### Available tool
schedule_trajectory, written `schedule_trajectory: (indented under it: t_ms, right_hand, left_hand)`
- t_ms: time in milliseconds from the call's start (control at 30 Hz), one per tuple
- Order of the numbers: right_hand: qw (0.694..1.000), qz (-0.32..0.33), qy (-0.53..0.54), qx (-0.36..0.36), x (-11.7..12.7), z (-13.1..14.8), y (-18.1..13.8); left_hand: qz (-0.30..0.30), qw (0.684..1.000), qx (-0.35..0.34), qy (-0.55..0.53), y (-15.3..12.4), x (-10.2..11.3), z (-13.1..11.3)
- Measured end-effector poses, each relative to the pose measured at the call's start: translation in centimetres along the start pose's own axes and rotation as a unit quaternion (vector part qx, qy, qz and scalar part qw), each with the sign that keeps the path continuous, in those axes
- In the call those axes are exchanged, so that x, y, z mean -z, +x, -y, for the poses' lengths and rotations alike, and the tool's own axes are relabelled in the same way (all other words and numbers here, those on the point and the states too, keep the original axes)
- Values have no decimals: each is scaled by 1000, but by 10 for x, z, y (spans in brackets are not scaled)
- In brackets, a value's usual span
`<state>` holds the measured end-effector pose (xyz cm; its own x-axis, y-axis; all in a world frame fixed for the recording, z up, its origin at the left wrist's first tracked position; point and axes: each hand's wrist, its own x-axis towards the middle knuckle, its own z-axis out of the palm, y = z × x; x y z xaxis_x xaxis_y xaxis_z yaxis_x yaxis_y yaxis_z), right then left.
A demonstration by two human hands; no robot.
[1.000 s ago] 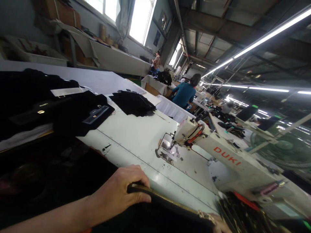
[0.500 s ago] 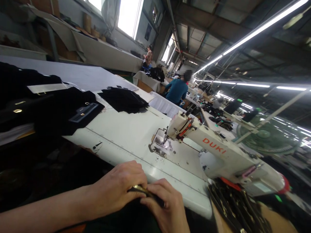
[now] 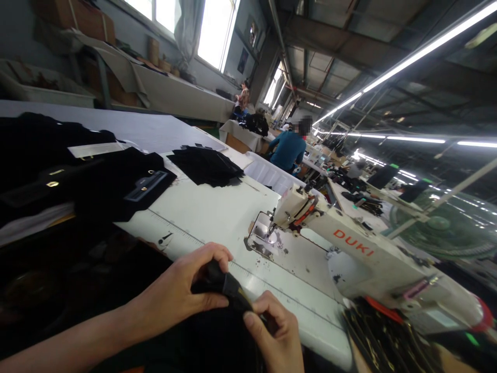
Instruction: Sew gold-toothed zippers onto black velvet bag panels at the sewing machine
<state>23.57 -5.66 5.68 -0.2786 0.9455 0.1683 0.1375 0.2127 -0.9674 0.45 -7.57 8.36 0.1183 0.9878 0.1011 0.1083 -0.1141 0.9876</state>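
A person's left hand (image 3: 180,285) grips the folded edge of a black piece (image 3: 233,291) between thumb and fingers while the right hand (image 3: 278,329) pinches it just to the right, at the near edge of a pale worktable (image 3: 217,217). Beyond stands a sewing machine (image 3: 349,241); black panels (image 3: 207,166) lie at far left. A co-worker in blue (image 3: 287,150) sits farther back.

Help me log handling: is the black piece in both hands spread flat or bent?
Bent: the black piece curves upward between the left hand and right hand.
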Motion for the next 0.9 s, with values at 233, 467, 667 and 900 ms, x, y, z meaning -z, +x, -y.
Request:
schedule_trajectory:
  t_ms: [233,467,667,900]
  right_hand:
    - [999,-17,43,-4,-7,-11,-5]
    - [998,-38,-1,41,-10,-19,-10]
    - [999,-25,26,0,-11,-23,-12]
    - [993,-39,101,-54,-18,-27,-13]
  left_hand:
    - [46,999,-6,-12,4,0,0]
    - [86,995,21,-50,6,-3,-4]
    - [44,996,33,64,4,-6,-9]
    - [29,995,23,95,6,-10,-6]
